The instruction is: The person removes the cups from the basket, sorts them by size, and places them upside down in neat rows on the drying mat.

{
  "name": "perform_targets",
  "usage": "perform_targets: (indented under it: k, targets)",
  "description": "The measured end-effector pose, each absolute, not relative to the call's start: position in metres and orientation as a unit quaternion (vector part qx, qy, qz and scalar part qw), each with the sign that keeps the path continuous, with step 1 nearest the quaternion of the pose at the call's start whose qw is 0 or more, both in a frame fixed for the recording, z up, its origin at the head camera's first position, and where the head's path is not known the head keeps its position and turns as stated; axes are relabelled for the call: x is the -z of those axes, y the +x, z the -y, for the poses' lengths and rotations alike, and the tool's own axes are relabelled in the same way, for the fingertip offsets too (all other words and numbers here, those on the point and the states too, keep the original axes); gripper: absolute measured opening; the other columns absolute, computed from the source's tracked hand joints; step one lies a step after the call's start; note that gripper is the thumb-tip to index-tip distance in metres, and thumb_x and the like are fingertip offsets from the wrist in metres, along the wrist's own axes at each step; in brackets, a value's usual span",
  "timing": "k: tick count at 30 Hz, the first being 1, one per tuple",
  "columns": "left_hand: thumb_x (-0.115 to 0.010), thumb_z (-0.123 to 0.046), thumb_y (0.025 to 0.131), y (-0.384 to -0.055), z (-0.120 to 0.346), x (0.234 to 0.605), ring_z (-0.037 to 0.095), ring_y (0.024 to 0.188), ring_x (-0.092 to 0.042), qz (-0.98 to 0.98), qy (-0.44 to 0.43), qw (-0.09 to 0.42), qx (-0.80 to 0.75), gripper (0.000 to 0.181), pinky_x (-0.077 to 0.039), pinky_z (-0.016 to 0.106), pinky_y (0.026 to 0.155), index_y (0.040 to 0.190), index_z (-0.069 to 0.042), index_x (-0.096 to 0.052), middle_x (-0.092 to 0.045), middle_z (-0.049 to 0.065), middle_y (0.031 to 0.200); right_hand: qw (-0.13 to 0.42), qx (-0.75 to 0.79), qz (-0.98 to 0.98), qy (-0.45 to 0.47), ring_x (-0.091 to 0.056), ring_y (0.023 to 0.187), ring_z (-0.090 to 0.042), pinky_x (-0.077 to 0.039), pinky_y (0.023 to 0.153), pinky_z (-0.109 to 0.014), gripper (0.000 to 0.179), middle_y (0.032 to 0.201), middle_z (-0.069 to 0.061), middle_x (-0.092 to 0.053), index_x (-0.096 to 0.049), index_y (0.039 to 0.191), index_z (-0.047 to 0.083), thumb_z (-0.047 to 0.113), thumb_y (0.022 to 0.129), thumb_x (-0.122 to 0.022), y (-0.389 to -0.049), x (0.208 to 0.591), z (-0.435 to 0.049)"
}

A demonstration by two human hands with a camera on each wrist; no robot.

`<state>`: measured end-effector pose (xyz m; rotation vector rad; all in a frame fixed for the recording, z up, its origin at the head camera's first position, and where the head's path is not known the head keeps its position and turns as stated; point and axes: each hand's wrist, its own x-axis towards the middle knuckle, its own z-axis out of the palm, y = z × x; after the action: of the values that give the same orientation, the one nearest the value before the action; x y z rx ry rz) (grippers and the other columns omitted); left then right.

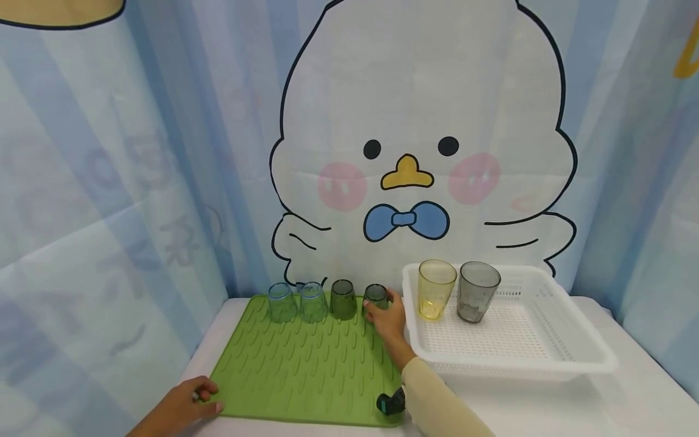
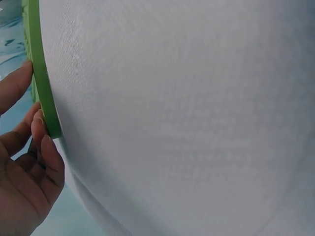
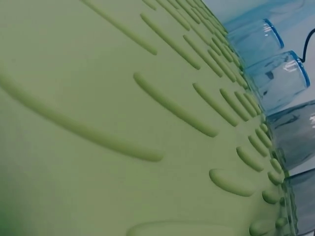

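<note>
My right hand (image 1: 386, 314) grips a dark grey glass (image 1: 375, 293) at the back right of a green ridged drying mat (image 1: 306, 382). That glass stands upside down. To its left are another dark glass (image 1: 343, 300) and two blue-tinted glasses (image 1: 313, 303), also upside down in a row along the mat's back edge. The right wrist view shows the mat's ridges (image 3: 172, 103) and the glasses at the right, without the hand. My left hand (image 1: 182, 405) holds the mat's front left corner; in the left wrist view its thumb and curled fingers touch the green edge (image 2: 42, 83).
A white plastic basket (image 1: 568, 358) stands right of the mat. Inside it, a yellow glass (image 1: 437, 279) and a grey glass (image 1: 479, 291) stand upright, mouths up. A white cloth (image 1: 639, 364) covers the table, and a printed curtain (image 1: 415, 91) hangs close behind.
</note>
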<state>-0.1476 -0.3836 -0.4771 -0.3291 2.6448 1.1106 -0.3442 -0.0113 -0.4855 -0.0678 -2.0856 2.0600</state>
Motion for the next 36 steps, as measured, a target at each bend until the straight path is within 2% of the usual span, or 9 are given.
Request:
perform_targets:
  k: [9, 14, 19, 23, 29, 36]
  targets:
    - [-0.074, -0.032, 0.081, -0.150, 0.386, 0.482, 0.019, 0.080, -0.050, -0.915, -0.101, 0.119, -0.372, 0.040, -0.043, 0.038, 0.071, 0.101, 0.000, -0.060, -0.053, 0.005, 0.089, 0.108, -0.722, 0.684, -0.015, -0.068, 0.076, -0.024, -0.055, 0.064, -0.026, 0.066, 0.136, -0.022, -0.040, -0.041, 0.136, -0.001, 0.006, 0.079, -0.075, -0.348, 0.488, 0.012]
    - [-0.075, -0.031, 0.080, -0.149, 0.386, 0.482, 0.018, 0.076, -0.049, -0.923, -0.081, 0.101, -0.361, 0.038, -0.042, 0.036, 0.068, 0.099, -0.001, -0.060, -0.052, 0.004, 0.086, 0.109, -0.696, 0.710, -0.002, -0.068, 0.073, -0.022, -0.055, 0.067, -0.028, 0.068, 0.137, -0.021, -0.042, -0.041, 0.137, 0.000, 0.012, 0.080, -0.076, -0.347, 0.488, 0.009]
    - [-0.075, -0.033, 0.079, -0.150, 0.388, 0.482, 0.017, 0.075, -0.048, -0.928, -0.071, 0.100, -0.353, 0.039, -0.042, 0.034, 0.067, 0.099, -0.002, -0.061, -0.053, 0.004, 0.085, 0.107, -0.655, 0.748, 0.008, -0.066, 0.063, -0.016, -0.052, 0.063, -0.027, 0.073, 0.141, -0.020, -0.040, -0.037, 0.142, 0.001, 0.018, 0.082, -0.075, -0.343, 0.489, 0.006]
    - [-0.075, -0.030, 0.080, -0.150, 0.387, 0.481, 0.017, 0.074, -0.049, -0.931, -0.064, 0.094, -0.347, 0.037, -0.043, 0.035, 0.067, 0.098, -0.001, -0.061, -0.053, 0.003, 0.084, 0.097, -0.663, 0.742, 0.014, -0.066, 0.062, -0.016, -0.054, 0.060, -0.028, 0.080, 0.146, -0.020, -0.033, -0.027, 0.147, 0.003, 0.017, 0.083, -0.073, -0.339, 0.489, 0.005]
    - [-0.076, -0.027, 0.079, -0.150, 0.383, 0.479, 0.018, 0.075, -0.051, -0.931, -0.074, 0.089, -0.345, 0.035, -0.044, 0.036, 0.068, 0.096, -0.001, -0.061, -0.055, 0.004, 0.083, 0.090, -0.674, 0.733, 0.026, -0.066, 0.065, -0.020, -0.055, 0.064, -0.031, 0.085, 0.148, -0.023, -0.028, -0.022, 0.148, 0.002, 0.015, 0.083, -0.073, -0.326, 0.487, 0.002]
    - [-0.077, -0.026, 0.077, -0.149, 0.383, 0.478, 0.017, 0.075, -0.050, -0.938, -0.065, 0.073, -0.333, 0.033, -0.044, 0.034, 0.067, 0.095, -0.002, -0.061, -0.055, 0.002, 0.082, 0.051, -0.676, 0.734, 0.050, -0.066, 0.066, -0.025, -0.055, 0.068, -0.036, 0.089, 0.148, -0.029, -0.018, -0.013, 0.149, 0.002, 0.011, 0.083, -0.071, -0.305, 0.485, -0.007]
